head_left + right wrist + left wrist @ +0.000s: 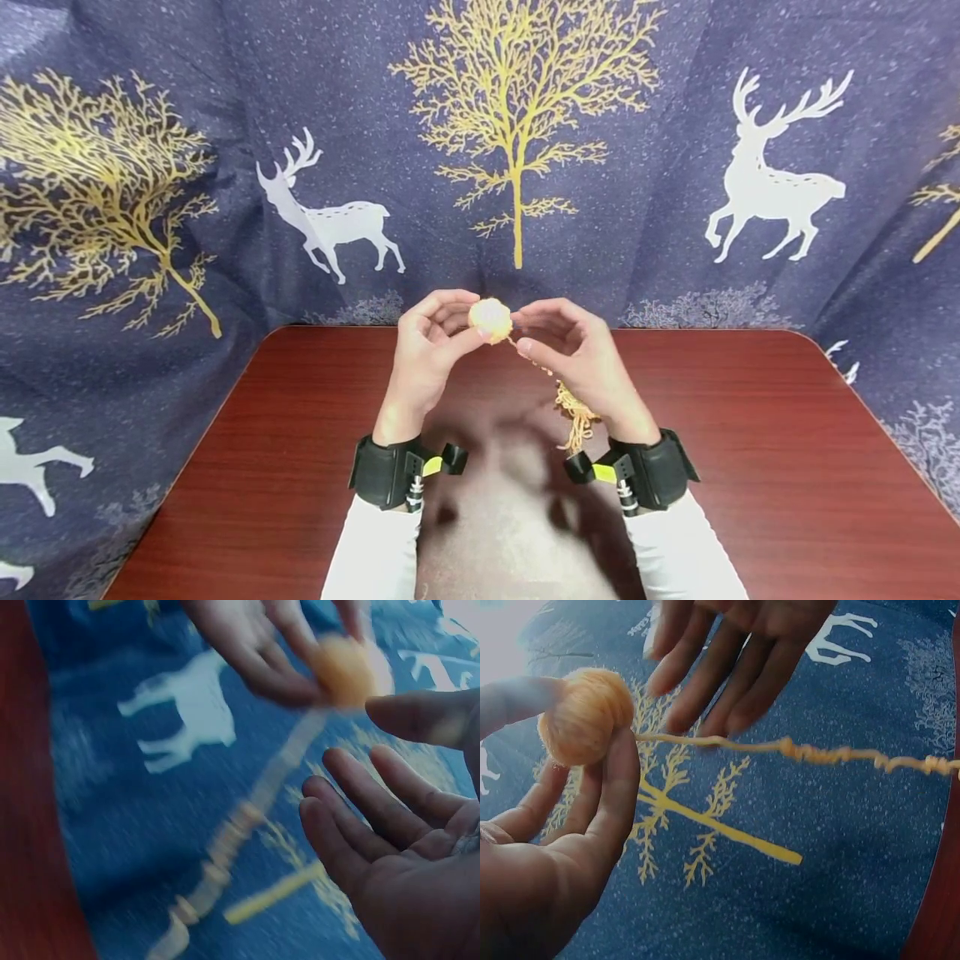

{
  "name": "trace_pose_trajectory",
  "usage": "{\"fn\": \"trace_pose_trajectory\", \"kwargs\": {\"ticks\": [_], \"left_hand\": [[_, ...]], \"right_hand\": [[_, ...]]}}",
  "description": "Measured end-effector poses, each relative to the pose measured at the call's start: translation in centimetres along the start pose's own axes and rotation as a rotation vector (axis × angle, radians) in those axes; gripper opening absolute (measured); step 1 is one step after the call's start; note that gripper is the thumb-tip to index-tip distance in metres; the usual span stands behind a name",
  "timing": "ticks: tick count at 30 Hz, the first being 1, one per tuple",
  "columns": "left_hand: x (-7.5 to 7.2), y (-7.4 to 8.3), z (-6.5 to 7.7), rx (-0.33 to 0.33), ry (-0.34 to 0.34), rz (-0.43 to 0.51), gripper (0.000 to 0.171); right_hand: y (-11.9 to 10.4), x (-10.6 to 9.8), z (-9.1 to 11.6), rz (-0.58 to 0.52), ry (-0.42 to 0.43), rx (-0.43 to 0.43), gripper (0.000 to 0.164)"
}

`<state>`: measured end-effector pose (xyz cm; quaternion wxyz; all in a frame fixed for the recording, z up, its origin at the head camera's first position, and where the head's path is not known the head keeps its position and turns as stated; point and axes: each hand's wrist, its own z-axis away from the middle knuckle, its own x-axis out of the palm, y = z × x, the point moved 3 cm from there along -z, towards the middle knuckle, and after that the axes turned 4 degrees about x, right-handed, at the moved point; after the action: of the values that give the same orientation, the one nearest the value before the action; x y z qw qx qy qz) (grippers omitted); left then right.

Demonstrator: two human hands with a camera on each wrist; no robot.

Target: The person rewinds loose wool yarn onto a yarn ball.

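My left hand (427, 350) holds a small ball of yellow-orange yarn (491, 320) between thumb and fingers, up above the far part of the table. In the left wrist view the wound strands of the yarn ball (589, 716) show clearly. A kinked, twisted strand (817, 754) runs out from the ball. My right hand (581, 358) is close beside the ball, thumb and fingers spread apart with nothing gripped between them. In the right wrist view its thumb tip overlaps the blurred ball (346, 673). A loose tangle of yarn (577, 412) hangs by the right wrist.
Beneath the hands is a red-brown wooden table (300, 433) with a bright glare patch at its middle. A dark blue cloth (465, 242) with white deer and golden trees hangs behind and around it. Both wrists wear black camera straps (386, 473).
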<state>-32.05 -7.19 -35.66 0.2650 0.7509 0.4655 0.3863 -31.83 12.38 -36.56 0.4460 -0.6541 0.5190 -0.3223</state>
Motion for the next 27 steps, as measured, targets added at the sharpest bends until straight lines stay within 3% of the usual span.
{"fn": "trace_pose_trajectory", "kwargs": {"ticks": [6,12,16,23,27], "left_hand": [[0.6,0.0,0.1,0.041,-0.08,-0.016,0.037],[0.6,-0.1,0.1,0.069,-0.024,-0.027,0.032],[0.6,-0.2,0.1,0.076,0.019,-0.123,0.034],[0.6,-0.6,0.2,0.013,-0.028,-0.335,0.041],[0.6,-0.8,0.1,-0.012,-0.035,-0.308,0.041]], "right_hand": [[0.4,1.7,0.1,-0.061,0.056,0.048,0.023],[0.3,1.3,0.3,0.137,0.102,0.069,0.009],[-0.1,1.1,0.4,0.256,0.065,0.076,0.006],[-1.1,0.9,0.7,0.304,0.018,0.049,0.007],[-1.3,0.7,0.8,0.304,0.015,0.039,0.008]]}}
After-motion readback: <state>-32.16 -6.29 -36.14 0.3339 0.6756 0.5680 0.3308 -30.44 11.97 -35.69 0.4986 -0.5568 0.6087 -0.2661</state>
